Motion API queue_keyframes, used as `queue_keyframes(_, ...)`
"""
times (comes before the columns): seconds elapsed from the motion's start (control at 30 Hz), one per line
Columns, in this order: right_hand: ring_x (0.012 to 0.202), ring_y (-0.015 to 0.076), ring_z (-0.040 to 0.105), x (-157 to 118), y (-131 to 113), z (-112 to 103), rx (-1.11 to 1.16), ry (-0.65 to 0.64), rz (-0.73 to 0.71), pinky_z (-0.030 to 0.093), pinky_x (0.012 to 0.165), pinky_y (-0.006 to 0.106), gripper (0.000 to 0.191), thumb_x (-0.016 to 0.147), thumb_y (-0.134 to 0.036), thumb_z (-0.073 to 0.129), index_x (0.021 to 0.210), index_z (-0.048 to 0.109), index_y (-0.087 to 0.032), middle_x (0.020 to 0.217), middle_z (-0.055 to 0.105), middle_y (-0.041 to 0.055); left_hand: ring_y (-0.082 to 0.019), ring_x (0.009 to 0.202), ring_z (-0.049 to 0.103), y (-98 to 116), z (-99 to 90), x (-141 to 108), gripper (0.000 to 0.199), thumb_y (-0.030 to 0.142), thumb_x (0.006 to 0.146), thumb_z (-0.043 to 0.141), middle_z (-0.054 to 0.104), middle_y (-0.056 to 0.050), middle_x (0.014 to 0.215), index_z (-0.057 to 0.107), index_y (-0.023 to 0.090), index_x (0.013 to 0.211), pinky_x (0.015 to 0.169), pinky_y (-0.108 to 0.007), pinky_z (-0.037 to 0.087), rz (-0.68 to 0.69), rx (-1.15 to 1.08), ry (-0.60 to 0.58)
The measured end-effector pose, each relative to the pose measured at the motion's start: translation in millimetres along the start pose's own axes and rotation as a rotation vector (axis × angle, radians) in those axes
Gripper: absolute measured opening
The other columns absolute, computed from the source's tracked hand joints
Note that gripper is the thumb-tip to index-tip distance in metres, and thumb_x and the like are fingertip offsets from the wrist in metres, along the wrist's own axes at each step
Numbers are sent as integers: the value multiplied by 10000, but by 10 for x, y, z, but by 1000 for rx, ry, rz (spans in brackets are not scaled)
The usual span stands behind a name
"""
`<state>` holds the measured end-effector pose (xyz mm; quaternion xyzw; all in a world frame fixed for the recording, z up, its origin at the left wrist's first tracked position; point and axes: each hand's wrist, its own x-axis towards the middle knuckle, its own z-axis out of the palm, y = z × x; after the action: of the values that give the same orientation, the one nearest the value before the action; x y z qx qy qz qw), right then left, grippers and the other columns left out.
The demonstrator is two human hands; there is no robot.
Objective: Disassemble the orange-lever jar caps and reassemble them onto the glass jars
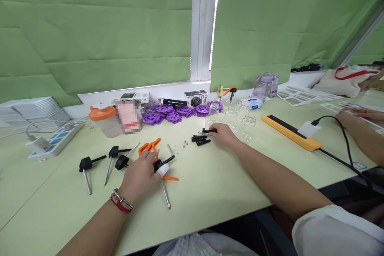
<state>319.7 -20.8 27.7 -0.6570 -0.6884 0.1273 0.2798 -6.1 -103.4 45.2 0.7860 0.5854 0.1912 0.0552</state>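
Note:
My left hand [142,174], its thumb wrapped in white, is closed on a black part with a metal rod [165,195] pointing toward the front edge. Orange pieces [153,145] lie behind and beside that hand. Near the table's middle, the fingers of my right hand [221,134] pinch the end of a slim black piece [207,131]. Just below it are more black pieces [198,139] and small springs. Several tiny brass-coloured bits [185,143] lie between my hands. Black parts with metal rods [86,164] rest at the left.
Purple wheel-like parts [174,117] and clear glass pieces [231,116] line the back. An orange-lidded cup [103,122] stands back left. Power strips lie left [57,142] and right [288,132], the right one with a black cable. Another person's arm [360,136] rests at far right.

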Motion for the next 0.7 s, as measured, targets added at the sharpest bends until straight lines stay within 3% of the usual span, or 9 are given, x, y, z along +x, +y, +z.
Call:
queue_keyframes(0.2, 879, 198, 560, 195, 14, 74, -226, -28, -112, 354, 688, 258, 126, 779, -157, 592, 864, 677, -197, 919, 660, 61, -260, 747, 574, -57, 38, 7, 431, 567, 762, 501, 633, -106, 1008, 612, 230, 1006, 592, -324, 388, 6, 20, -21)
queue_keyframes(0.4, 895, 212, 540, 244, -32, 69, -357, -53, -250, 341, 686, 273, 150, 796, -107, 568, 844, 681, -194, 889, 649, 79, -248, 719, 575, -62, 27, 11, 426, 569, 758, 500, 624, -97, 1033, 617, 238, 1000, 567, -313, 368, -28, 21, -53)
queue_keyframes(0.7, 892, 230, 547, 264, -146, -60, -423, -70, -285, 322, 653, 285, 152, 788, -73, 574, 832, 677, -174, 887, 645, 104, -240, 717, 565, -22, 0, 12, 433, 586, 782, 451, 618, -100, 965, 594, 220, 964, 564, -312, 356, -16, 63, -94)
